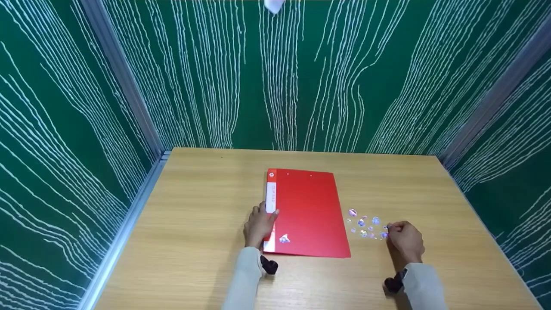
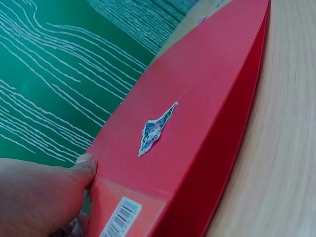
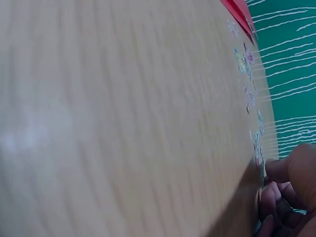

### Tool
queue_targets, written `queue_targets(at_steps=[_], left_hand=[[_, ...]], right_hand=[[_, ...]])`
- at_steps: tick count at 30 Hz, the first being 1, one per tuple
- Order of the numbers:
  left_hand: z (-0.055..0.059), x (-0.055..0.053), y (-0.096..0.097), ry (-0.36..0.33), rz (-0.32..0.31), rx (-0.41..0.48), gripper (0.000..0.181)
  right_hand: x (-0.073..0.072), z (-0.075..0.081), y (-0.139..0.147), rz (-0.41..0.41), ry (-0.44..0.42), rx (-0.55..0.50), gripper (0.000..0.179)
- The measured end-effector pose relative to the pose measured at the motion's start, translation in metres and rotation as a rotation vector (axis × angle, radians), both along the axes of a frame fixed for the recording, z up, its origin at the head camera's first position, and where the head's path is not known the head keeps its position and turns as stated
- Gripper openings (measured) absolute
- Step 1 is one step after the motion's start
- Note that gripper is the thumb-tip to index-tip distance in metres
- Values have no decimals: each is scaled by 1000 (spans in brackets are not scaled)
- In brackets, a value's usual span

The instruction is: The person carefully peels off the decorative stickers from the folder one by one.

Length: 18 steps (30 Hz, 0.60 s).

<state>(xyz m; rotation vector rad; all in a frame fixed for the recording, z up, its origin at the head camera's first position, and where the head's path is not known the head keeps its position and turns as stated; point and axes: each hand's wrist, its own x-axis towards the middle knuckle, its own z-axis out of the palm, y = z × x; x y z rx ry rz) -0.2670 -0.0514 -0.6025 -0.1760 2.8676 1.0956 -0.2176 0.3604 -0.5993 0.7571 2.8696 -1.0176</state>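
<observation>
A red clip file [image 1: 308, 211] lies on the table, its spine with a white label to the left. My left hand [image 1: 259, 226] grips that spine, thumb [image 2: 86, 168] on the cover and fingers over the far side. One shiny triangular sticker [image 1: 284, 238] sits low on the cover, above a barcode label [image 2: 122, 217] in the left wrist view. Several small shiny stickers [image 1: 361, 222] are scattered right of the file. At their right edge my right hand [image 1: 406, 241] pinches one small sticker between thumb and fingertips, mostly hidden by the fingers.
The light wooden table [image 1: 206, 206] carries the file and stickers. Green walls with white wavy lines [image 1: 280, 86] stand behind and at both sides, with a grey metal rail [image 1: 125, 241] along the left edge. Dark wrist devices [image 1: 269, 265] sit at both cuffs.
</observation>
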Motion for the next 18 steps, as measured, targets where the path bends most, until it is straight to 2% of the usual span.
queue_targets(at_steps=[10,18], left_hand=[[-1,-1,0,-8,-5,-6,65],[-2,1,0,3,-6,-10,64]], right_hand=[[3,2,-3,-25,15,-15,36],[3,2,-10,3,61,-8,36]])
